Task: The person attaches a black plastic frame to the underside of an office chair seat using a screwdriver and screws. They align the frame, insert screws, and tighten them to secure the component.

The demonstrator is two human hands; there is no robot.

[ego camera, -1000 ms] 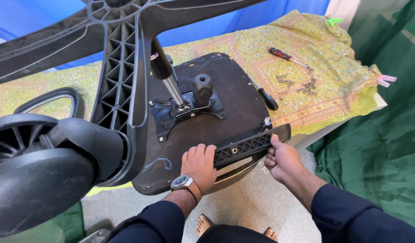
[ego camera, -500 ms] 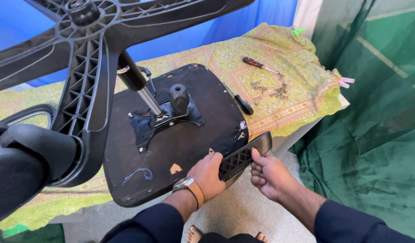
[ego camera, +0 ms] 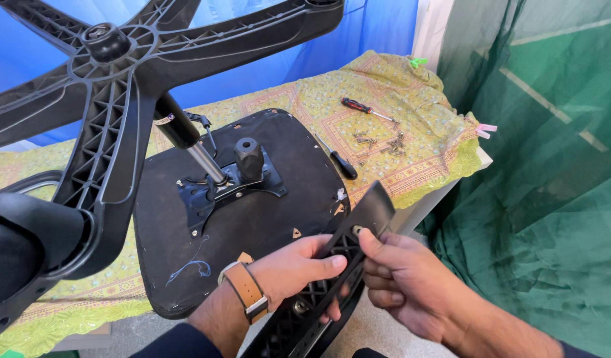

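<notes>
1. Black ribbed plastic bracket [ego camera: 332, 265] sits at the near edge of the upturned seat pan [ego camera: 252, 219], tilted, its upper end rising past the pan's right corner. Its lower end runs off the bottom of the frame; how far it goes cannot be told.
2. Left hand [ego camera: 295, 268], brown-strapped watch on the wrist, is closed around the bracket's middle from the pan side, fingers wrapped over the ribbed face.
3. Right hand [ego camera: 398, 282] pinches the bracket's upper part, thumb on top near a small hole, fingers curled underneath and partly hidden.
4. On the seat pan: metal mounting plate [ego camera: 219, 185] with a black knob [ego camera: 249, 158] and a gas cylinder [ego camera: 189, 142] slanting up to the star base [ego camera: 120, 73].
5. A caster and base arm [ego camera: 33, 245] loom left of the pan, blurred and cut off, hiding the pan's left edge.
6. Right of the pan, just beside it, a black-handled screwdriver [ego camera: 338, 159]; beyond it, loose screws [ego camera: 381, 142] and a red-handled screwdriver [ego camera: 362, 108].
7. All rests on a yellow-green patterned cloth [ego camera: 425, 132] over a table. Blue sheet [ego camera: 371, 33] behind the pan, green drape [ego camera: 550, 166] to its right.
</notes>
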